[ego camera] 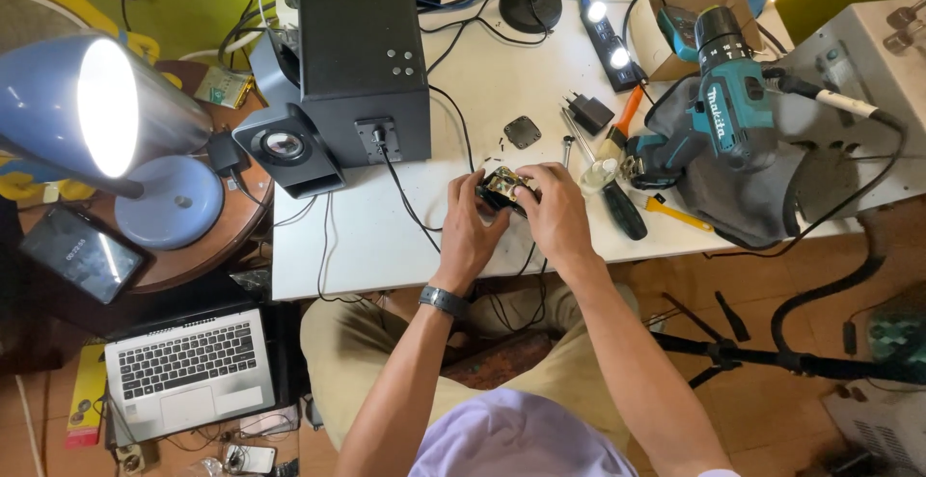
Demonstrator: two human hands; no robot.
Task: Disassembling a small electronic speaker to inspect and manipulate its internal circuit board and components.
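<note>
Both of my hands meet over the front part of a white table (357, 236), gripping a small opened black device (503, 186) with brownish circuitry showing inside. My left hand (468, 231) cups it from the left, a dark watch on that wrist. From the right, my right hand (555, 212) closes its fingers over the top of the device. A small square black cover (522, 132) lies just beyond my hands, with a few tiny screws scattered beside it.
A large black speaker box (362, 57) and a small round speaker (282, 147) stand at the left. A teal cordless drill (719, 101) rests on grey cloth at the right, beside screwdrivers (617, 202). A lit blue desk lamp (106, 110), tablet (82, 253) and laptop (188, 369) sit on the left.
</note>
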